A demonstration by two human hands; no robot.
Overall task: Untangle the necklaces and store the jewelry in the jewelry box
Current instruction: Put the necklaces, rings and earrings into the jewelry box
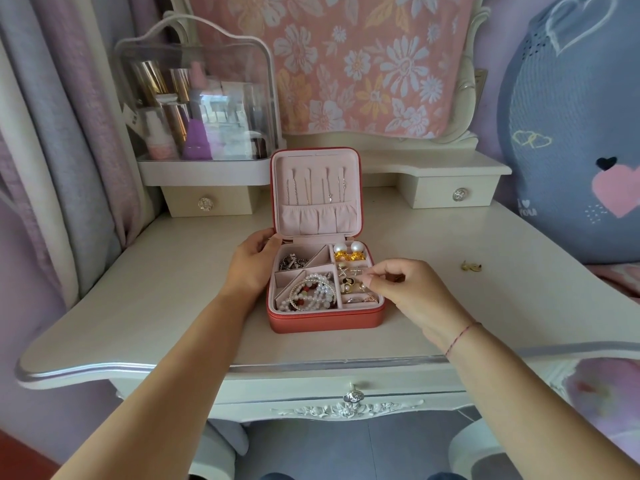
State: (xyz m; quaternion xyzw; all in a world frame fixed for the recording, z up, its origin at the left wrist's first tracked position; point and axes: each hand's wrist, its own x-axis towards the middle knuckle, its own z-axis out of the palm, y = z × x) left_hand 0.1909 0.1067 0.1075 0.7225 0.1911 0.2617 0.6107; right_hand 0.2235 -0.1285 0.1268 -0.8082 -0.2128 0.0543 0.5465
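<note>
With the left hand, gripping the left wall of the open red jewelry box at frame centre; with the right hand, thumb and forefinger pinched over the box's right-hand compartments, cannot tell whether on a tiny piece or on nothing. Seems the storing step, nearly through: necklaces hung in the upright lid, pearl bracelets sorted below. Next, likely calls for fetching the small gold piece lying well apart, right of centre, on the dressing table.
</note>
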